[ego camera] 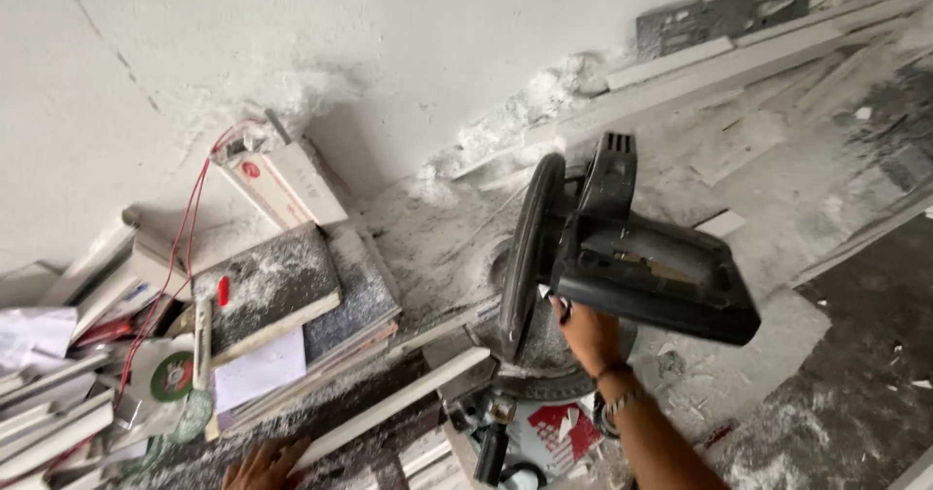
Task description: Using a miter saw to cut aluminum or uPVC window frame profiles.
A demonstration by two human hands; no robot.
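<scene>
The black saw (622,257) hangs tilted above the dusty floor (826,393), near the white wall (389,43). Your right hand (586,334) has its grip clamped on it. Your left hand (262,466), fingers spread, touches a white strip (389,407).

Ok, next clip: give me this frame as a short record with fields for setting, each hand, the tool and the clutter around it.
setting: dusty floor against a white wall
right hand: right hand grips the underside of a black mitre saw, saw head raised
left hand: left hand at bottom edge, fingers spread on a white strip
blade: guard covers it
left clutter: stacked tiles, white box, red wire
behind: white trim lengths, white dust piles
</scene>
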